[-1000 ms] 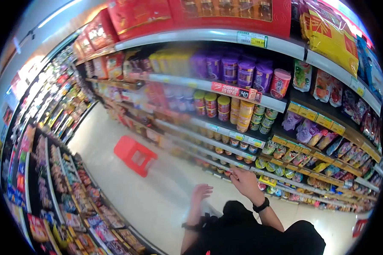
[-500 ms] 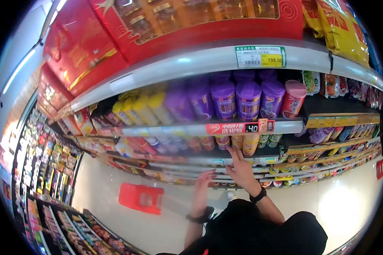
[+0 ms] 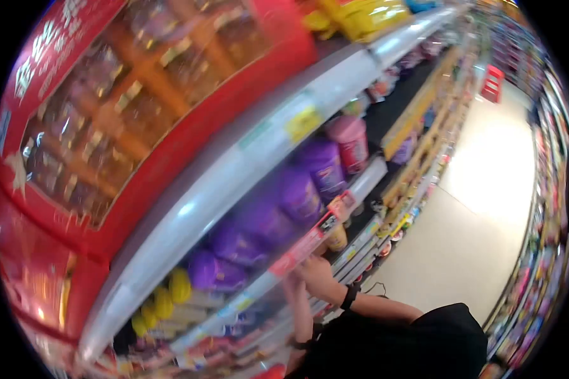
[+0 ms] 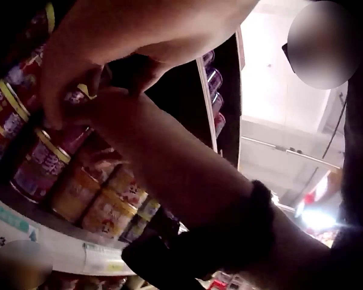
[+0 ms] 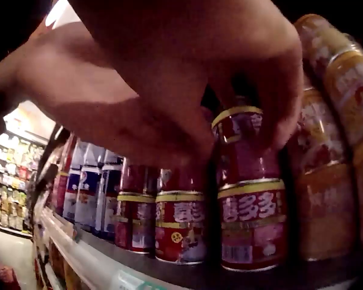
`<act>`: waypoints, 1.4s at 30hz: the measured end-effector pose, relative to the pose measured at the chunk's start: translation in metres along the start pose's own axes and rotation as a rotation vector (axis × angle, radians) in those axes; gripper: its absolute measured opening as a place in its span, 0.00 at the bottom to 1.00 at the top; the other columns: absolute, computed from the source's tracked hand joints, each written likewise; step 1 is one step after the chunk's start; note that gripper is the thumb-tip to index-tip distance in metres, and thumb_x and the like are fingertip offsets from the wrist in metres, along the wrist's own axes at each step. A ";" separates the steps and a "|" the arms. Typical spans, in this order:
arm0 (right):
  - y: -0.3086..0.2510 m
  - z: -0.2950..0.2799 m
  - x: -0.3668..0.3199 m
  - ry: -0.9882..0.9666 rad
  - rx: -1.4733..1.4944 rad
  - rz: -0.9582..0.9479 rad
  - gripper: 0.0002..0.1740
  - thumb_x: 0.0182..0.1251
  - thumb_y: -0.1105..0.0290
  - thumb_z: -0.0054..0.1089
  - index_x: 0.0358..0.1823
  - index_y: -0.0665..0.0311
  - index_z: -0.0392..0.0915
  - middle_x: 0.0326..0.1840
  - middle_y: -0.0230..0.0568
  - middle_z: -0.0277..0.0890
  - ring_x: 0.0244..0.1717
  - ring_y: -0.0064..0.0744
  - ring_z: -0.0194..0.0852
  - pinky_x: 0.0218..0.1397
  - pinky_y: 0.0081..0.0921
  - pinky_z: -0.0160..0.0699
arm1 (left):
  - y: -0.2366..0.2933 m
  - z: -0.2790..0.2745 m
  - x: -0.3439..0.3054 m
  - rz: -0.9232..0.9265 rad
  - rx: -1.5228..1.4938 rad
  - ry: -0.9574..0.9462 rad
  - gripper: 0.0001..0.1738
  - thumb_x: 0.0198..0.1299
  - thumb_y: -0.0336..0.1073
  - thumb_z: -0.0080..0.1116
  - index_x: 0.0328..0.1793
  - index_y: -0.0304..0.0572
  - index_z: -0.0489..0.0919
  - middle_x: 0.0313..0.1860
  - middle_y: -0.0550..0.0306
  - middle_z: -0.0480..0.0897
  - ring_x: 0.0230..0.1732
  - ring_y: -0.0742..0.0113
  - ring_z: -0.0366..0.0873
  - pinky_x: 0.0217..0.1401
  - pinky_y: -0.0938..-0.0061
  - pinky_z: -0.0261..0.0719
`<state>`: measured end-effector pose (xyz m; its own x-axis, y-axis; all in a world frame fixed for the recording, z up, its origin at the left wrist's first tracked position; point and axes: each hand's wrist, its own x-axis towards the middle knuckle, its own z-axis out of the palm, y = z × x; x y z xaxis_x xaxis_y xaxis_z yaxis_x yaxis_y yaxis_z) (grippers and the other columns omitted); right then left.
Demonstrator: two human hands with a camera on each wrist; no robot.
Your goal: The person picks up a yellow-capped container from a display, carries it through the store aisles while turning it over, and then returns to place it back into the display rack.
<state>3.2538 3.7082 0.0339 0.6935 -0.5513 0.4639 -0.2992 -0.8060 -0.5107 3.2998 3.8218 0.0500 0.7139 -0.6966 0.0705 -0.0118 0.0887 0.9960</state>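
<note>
In the right wrist view, my right hand (image 5: 230, 54) reaches over a stack of red-and-purple cans with yellow rims. Its thumb and fingers grip the sides of the upper can (image 5: 242, 166), which sits on a matching lower can (image 5: 252, 226). My left hand (image 5: 66, 90) comes in from the left against the right one, its fingertips hidden behind it. In the left wrist view, the left hand (image 4: 151, 30) arches above the right forearm (image 4: 175, 160), close to the cans; I cannot tell whether it holds anything. Both hands appear below the shelf edge in the head view.
Purple canisters (image 3: 297, 189) and a pink canister (image 3: 349, 142) line the shelf above the hands. Higher, a thick pale shelf edge (image 3: 189, 208) carries a large red gift box (image 3: 171, 145). Orange-yellow cans (image 5: 320, 193) stand right beside the gripped stack. The aisle floor (image 3: 449, 234) lies to the right.
Both hands have moved up from over the aisle to the shelf of cans, and the right has taken hold of one. The head view has come closer to the shelves and tilted.
</note>
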 end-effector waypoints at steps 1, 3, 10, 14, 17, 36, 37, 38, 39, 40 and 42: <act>-0.006 0.003 0.000 0.031 -0.003 0.032 0.24 0.53 0.67 0.68 0.54 0.59 0.80 0.48 0.49 0.79 0.45 0.54 0.83 0.44 0.47 0.84 | -0.006 -0.005 0.003 0.017 -0.006 -0.038 0.33 0.72 0.35 0.57 0.81 0.36 0.63 0.80 0.44 0.67 0.79 0.50 0.68 0.80 0.56 0.66; -0.009 0.001 0.002 0.139 0.024 0.058 0.22 0.52 0.67 0.68 0.52 0.59 0.82 0.48 0.45 0.80 0.48 0.51 0.83 0.46 0.44 0.84 | -0.019 -0.019 0.007 0.048 -0.022 -0.101 0.35 0.72 0.36 0.59 0.82 0.36 0.61 0.80 0.44 0.67 0.78 0.51 0.68 0.80 0.56 0.67; -0.035 0.004 -0.026 0.453 -0.073 -0.124 0.17 0.57 0.67 0.68 0.49 0.54 0.83 0.64 0.45 0.76 0.43 0.43 0.84 0.38 0.39 0.84 | -0.084 -0.071 0.017 0.203 -0.022 -0.176 0.43 0.69 0.40 0.64 0.84 0.37 0.55 0.80 0.45 0.66 0.77 0.55 0.69 0.77 0.56 0.70; -0.068 -0.031 -0.077 0.514 -0.182 -0.029 0.29 0.59 0.67 0.67 0.66 0.46 0.81 0.65 0.45 0.75 0.38 0.39 0.84 0.32 0.33 0.81 | -0.147 -0.093 0.018 0.347 -0.033 -0.282 0.48 0.68 0.43 0.67 0.85 0.37 0.52 0.80 0.45 0.65 0.76 0.57 0.70 0.76 0.56 0.72; -0.099 -0.071 -0.129 0.403 -0.218 0.106 0.31 0.62 0.65 0.67 0.69 0.42 0.80 0.61 0.44 0.77 0.35 0.37 0.83 0.30 0.33 0.80 | -0.158 -0.081 0.002 0.243 -0.015 -0.544 0.47 0.67 0.43 0.69 0.84 0.38 0.54 0.78 0.45 0.67 0.74 0.57 0.72 0.74 0.57 0.73; -0.006 -0.302 -0.397 0.573 -0.308 0.674 0.33 0.61 0.55 0.77 0.67 0.54 0.79 0.63 0.46 0.81 0.56 0.49 0.85 0.57 0.40 0.87 | -0.061 0.286 -0.196 0.044 0.176 -1.805 0.37 0.56 0.41 0.81 0.69 0.40 0.76 0.61 0.51 0.83 0.61 0.58 0.83 0.63 0.64 0.81; -0.002 -0.317 -0.413 0.567 -0.313 0.721 0.33 0.60 0.54 0.77 0.67 0.55 0.80 0.63 0.47 0.81 0.57 0.50 0.84 0.58 0.41 0.86 | -0.040 0.306 -0.212 0.214 0.386 -1.796 0.39 0.56 0.44 0.80 0.71 0.41 0.75 0.60 0.47 0.84 0.62 0.54 0.84 0.65 0.63 0.80; 0.002 -0.334 -0.427 0.575 -0.316 0.760 0.34 0.59 0.54 0.78 0.66 0.55 0.80 0.63 0.47 0.81 0.57 0.50 0.84 0.59 0.41 0.86 | -0.032 0.328 -0.231 0.201 0.348 -1.826 0.40 0.57 0.46 0.80 0.72 0.41 0.74 0.60 0.46 0.84 0.63 0.53 0.84 0.65 0.62 0.80; 0.007 -0.350 -0.437 0.588 -0.314 0.796 0.34 0.58 0.54 0.79 0.66 0.55 0.80 0.63 0.48 0.81 0.58 0.50 0.83 0.59 0.41 0.86 | -0.026 0.348 -0.244 0.190 0.318 -1.853 0.40 0.57 0.47 0.79 0.72 0.41 0.74 0.61 0.46 0.85 0.63 0.52 0.84 0.66 0.62 0.80; 0.014 -0.363 -0.444 0.605 -0.307 0.828 0.35 0.57 0.53 0.79 0.65 0.56 0.80 0.62 0.48 0.81 0.59 0.51 0.83 0.59 0.41 0.86 | -0.022 0.364 -0.253 0.180 0.294 -1.879 0.40 0.58 0.48 0.78 0.73 0.42 0.74 0.61 0.45 0.85 0.64 0.51 0.84 0.66 0.62 0.80; 0.034 -0.379 -0.461 0.669 -0.324 0.852 0.37 0.56 0.53 0.81 0.66 0.58 0.79 0.61 0.49 0.81 0.59 0.52 0.83 0.60 0.42 0.85 | -0.011 0.390 -0.263 0.041 0.266 -1.890 0.37 0.59 0.49 0.76 0.71 0.41 0.76 0.58 0.46 0.86 0.60 0.50 0.85 0.63 0.61 0.82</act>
<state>2.6758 3.8530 0.0769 -0.2785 -0.8738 0.3986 -0.7302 -0.0769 -0.6789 2.8388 3.7265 0.0424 -0.8733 -0.4688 -0.1327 -0.2292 0.1551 0.9609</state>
